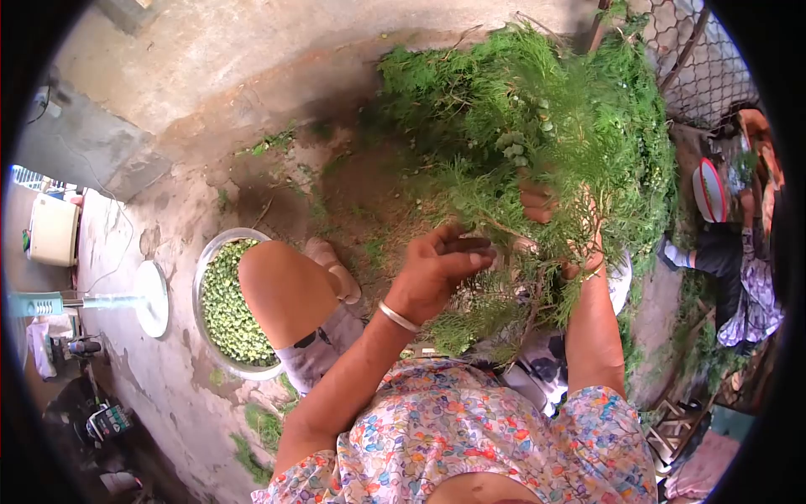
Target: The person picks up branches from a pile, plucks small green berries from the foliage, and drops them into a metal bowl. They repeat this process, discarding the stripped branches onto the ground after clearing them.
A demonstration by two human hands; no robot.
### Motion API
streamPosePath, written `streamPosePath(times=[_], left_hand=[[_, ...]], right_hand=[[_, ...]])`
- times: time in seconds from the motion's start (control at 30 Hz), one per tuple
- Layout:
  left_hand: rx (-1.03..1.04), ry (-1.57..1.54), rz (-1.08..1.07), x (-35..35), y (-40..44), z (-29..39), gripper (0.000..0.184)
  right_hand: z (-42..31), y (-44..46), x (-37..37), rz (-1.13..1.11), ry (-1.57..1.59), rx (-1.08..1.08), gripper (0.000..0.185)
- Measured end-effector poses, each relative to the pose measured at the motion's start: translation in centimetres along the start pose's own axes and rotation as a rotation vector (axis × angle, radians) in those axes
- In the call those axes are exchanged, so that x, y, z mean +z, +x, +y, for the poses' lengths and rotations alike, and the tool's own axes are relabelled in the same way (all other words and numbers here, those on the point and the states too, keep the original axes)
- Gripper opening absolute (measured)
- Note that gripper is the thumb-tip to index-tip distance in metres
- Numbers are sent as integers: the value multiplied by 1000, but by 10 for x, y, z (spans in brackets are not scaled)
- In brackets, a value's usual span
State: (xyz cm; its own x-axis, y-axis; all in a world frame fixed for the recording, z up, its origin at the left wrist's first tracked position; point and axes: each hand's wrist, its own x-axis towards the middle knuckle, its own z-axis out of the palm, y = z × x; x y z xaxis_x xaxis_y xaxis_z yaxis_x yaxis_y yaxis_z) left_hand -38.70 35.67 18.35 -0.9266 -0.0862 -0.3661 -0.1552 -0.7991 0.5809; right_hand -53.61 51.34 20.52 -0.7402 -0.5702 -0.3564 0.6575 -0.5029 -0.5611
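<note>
Leafy branch [579, 143], in right hand [583, 252], distant label [110, 421] unreadable

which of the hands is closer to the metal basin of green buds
Left. The left hand is right of the basin, past the bent knee; the right hand is farther right, among leafy branches.

bright daylight, dark curved edges, slight blur on greenery [579, 126]

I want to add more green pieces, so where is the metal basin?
In the head view, the metal basin is on the ground at the person's left, between the left knee and the round white base.
</note>
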Motion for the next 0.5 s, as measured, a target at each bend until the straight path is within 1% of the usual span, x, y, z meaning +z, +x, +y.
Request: streamPosePath(times=[0.03, 0.07, 0.13, 0.17, 0.2, 0.27, 0.4, 0.47, 0.5], left_hand=[[23, -68, -14, 2, 3, 6, 34], [22, -70, -14, -1, 9, 8, 34], [81, -136, -33, -4, 21, 12, 29], [86, -132, -54, -3, 21, 17, 26], [87, -133, -55, 1, 21, 19, 26], [193, -144, 53, 5, 21, 21, 42], [262, -137, 105, 1, 20, 20, 38], [295, -81, 98, 2, 18, 24, 42], [295, -80, 99, 1, 18, 24, 42]], right_hand=[[-1, 1, 6, 124, -85, 32, 21], [-2, 6, 1, 125, -86, 33, 21], [-1, 14, -10, 53, -126, 92, 24], [0, 12, -3, 155, -201, 68, 28], [0, 13, -7, 155, -202, 67, 28], [2, 18, -20, -17, -16, 126, 30], [5, 23, -29, 33, -133, 80, 29], [5, 24, -40, -94, -154, -33, 46], [6, 28, -48, -374, 292, 134, 40]])
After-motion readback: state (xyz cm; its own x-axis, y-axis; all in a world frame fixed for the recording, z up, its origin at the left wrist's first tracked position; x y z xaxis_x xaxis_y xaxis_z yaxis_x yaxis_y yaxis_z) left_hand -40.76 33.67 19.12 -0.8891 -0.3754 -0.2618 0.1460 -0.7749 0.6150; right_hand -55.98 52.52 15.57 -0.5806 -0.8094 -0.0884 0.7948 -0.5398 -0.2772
